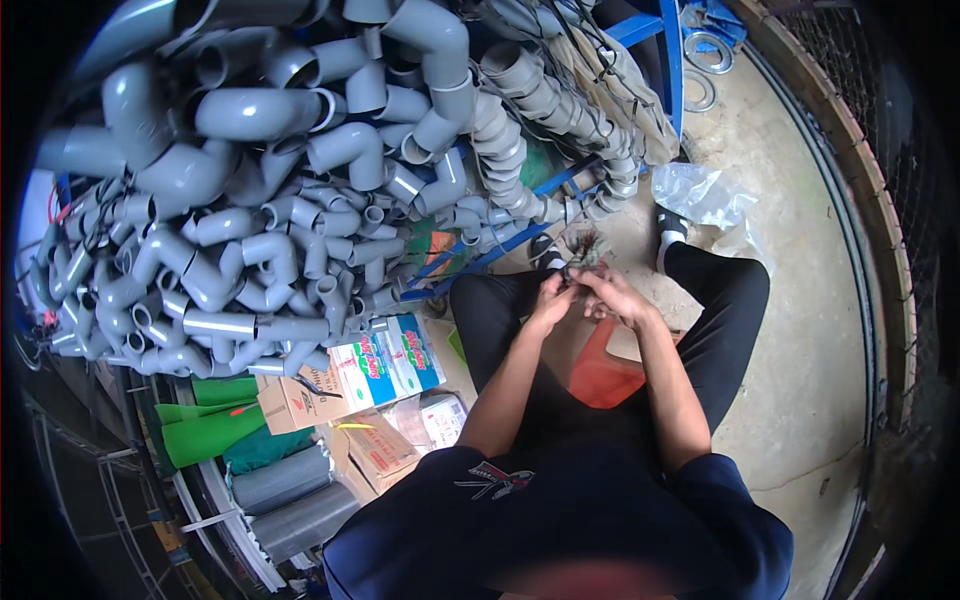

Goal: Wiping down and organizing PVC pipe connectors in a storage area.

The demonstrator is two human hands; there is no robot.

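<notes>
Between my knees, my two hands meet around a small tangled bundle of grey and dark strands (583,250). My left hand (553,301) is closed at its near left side, fingers bent against it. From the right, my right hand (614,296) grips the same bundle, with its fingers curled. The bundle's loose ends stick up beyond the fingertips; its lower part is hidden by the hands. I cannot make out exactly what the strands are. Below the hands is an orange-red plastic object (605,375) with an opening, partly covered by my shirt.
Grey pipe elbows and fittings (260,115) are heaped at the left, with strung fittings (500,150) hanging on a blue metal frame (540,190). Cardboard boxes (375,450) stand near my left side. Clear plastic bags (700,195) and metal rings (708,52) lie on the floor at right.
</notes>
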